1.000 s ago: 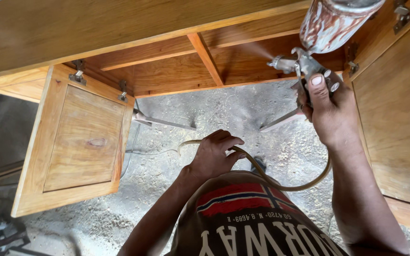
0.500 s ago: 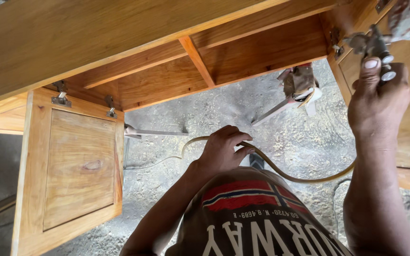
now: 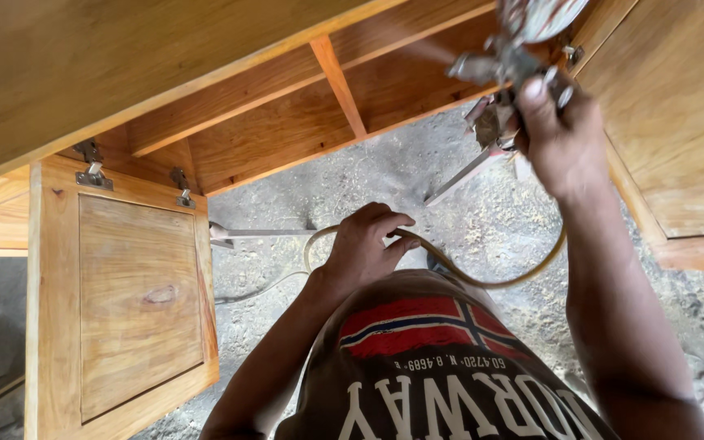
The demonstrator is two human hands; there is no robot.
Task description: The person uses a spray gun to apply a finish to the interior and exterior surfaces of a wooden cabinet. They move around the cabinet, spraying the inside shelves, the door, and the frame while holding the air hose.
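Right hand (image 3: 560, 134) is up high, fist wrapped tight around the spray gun (image 3: 508, 63), nozzle aimed into the underside of the wooden cabinet (image 3: 270, 122), prob so the mist reaches the inner frame. Left hand (image 3: 364, 244) sits low by my chest, fingers curled around the air hose (image 3: 482, 277), keeping the slack off the fresh wood imo. Cabinet door (image 3: 124, 301) hangs open on the left, out of the way, gritty floor (image 3: 385, 171) below.

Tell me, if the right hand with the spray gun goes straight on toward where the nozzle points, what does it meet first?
Most likely the wooden divider rail inside the open cabinet. The right hand aims the spray gun left into the frame, and nothing shows between them, though depth is hard to judge.
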